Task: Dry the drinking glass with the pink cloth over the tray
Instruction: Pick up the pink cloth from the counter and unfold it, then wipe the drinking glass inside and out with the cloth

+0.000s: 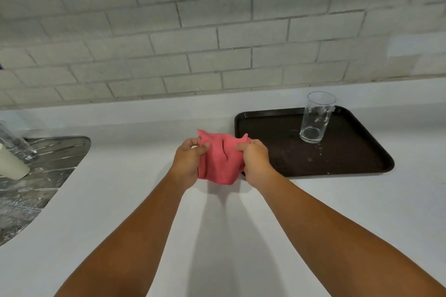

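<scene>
A pink cloth [220, 159] hangs stretched between my two hands above the white counter, just left of the tray. My left hand [189, 160] pinches its left edge and my right hand [255, 160] pinches its right edge. A clear drinking glass [316, 117] stands upright on the far part of the dark brown tray [342, 157], well to the right of my hands and untouched. Small droplets or specks dot the tray around the glass.
A steel sink drainboard [48, 164] lies at the left, with a glass item and a pale cylindrical object [12, 164] on it. A grey tiled wall [217, 31] runs behind the white counter [217, 236].
</scene>
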A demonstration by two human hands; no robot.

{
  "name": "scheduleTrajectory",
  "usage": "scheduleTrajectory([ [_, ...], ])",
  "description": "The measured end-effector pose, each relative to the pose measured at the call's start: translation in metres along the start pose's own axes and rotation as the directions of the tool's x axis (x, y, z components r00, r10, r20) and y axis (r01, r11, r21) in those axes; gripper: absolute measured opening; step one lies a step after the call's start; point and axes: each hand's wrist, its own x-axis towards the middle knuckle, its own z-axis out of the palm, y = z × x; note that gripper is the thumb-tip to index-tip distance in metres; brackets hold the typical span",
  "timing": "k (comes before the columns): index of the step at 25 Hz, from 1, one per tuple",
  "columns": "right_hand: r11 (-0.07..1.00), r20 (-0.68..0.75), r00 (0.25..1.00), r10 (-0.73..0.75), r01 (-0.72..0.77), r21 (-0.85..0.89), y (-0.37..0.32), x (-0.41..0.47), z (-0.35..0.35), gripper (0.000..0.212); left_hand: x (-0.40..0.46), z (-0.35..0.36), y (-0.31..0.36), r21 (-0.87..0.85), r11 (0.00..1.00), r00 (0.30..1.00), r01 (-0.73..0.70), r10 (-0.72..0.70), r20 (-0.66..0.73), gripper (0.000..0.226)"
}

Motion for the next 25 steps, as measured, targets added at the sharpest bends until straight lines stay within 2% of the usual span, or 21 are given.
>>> scheduleTrajectory([
  [2,0.993,-0.026,1.0,-0.004,0.007,0.118,-0.021,-0.002,-0.022,0.014,0.0,0.023,0.007,-0.113,0.993,0.995,0.045,-0.035,0.09,0.011],
  [6,0.958,-0.013,0.999,-0.037,0.039,0.284,-0.059,-0.006,-0.078,0.047,-0.006,0.086,0.007,-0.292,0.934,0.961,0.208,-0.139,0.24,0.011],
  [7,0.954,-0.004,0.999,-0.037,0.036,0.296,-0.067,-0.008,-0.095,0.049,-0.009,0.105,0.005,-0.325,0.913,0.95,0.246,-0.161,0.268,0.012],
  [10,0.952,0.012,0.999,-0.038,0.032,0.305,-0.092,-0.013,-0.14,0.041,-0.018,0.161,-0.003,-0.373,0.874,0.921,0.311,-0.18,0.347,0.013],
  [13,0.95,-0.004,1.0,-0.019,0.02,0.313,-0.113,-0.008,-0.179,0.038,-0.023,0.211,-0.009,-0.382,0.867,0.915,0.321,-0.18,0.362,0.017],
  [17,0.931,-0.006,1.0,0.031,-0.026,0.365,-0.142,0.001,-0.224,0.044,-0.031,0.267,-0.014,-0.403,0.824,0.882,0.399,-0.223,0.416,0.041],
  [20,0.924,0.018,1.0,0.003,-0.01,0.383,-0.157,0.005,-0.245,0.035,-0.039,0.298,-0.013,-0.431,0.806,0.877,0.405,-0.209,0.433,0.046],
  [25,0.95,0.038,0.999,-0.021,0.008,0.312,-0.173,0.012,-0.265,0.035,-0.042,0.338,-0.017,-0.471,0.778,0.881,0.416,-0.217,0.42,0.047],
])
